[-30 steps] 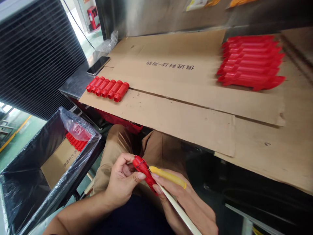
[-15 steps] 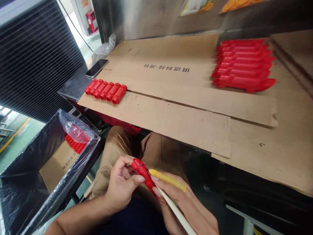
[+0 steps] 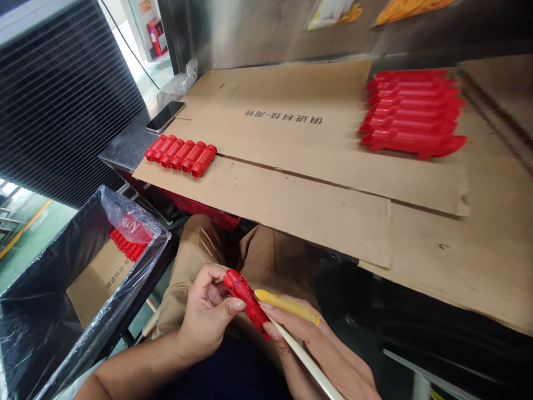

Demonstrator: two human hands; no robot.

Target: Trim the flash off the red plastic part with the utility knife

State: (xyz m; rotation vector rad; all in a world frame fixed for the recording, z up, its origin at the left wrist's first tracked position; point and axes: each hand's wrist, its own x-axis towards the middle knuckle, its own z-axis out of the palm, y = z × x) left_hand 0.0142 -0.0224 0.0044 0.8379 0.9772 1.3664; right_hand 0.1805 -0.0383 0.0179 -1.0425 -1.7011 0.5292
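My left hand (image 3: 208,319) is closed around a red plastic tubular part (image 3: 244,297), holding it tilted above my lap, with the thumb along its side. Slots and openings show on its upper face. In my right hand (image 3: 328,347) is a slim tool with a long cream handle (image 3: 306,358); its tip is hidden at the red part, so its kind does not show. A yellow finger cot (image 3: 287,306) covers one finger of that hand. The right fingertips touch the lower end of the part.
On the cardboard-covered bench (image 3: 275,183) lie a row of short red tubes (image 3: 181,155) and a stack of longer red parts (image 3: 412,114). A phone (image 3: 165,116) rests at the far left corner. A plastic-lined bin (image 3: 37,311) at left holds cardboard and red parts (image 3: 129,244).
My right hand and the cream-handled tool have shifted slightly down and to the right along the red part. The left hand keeps its hold, almost still.
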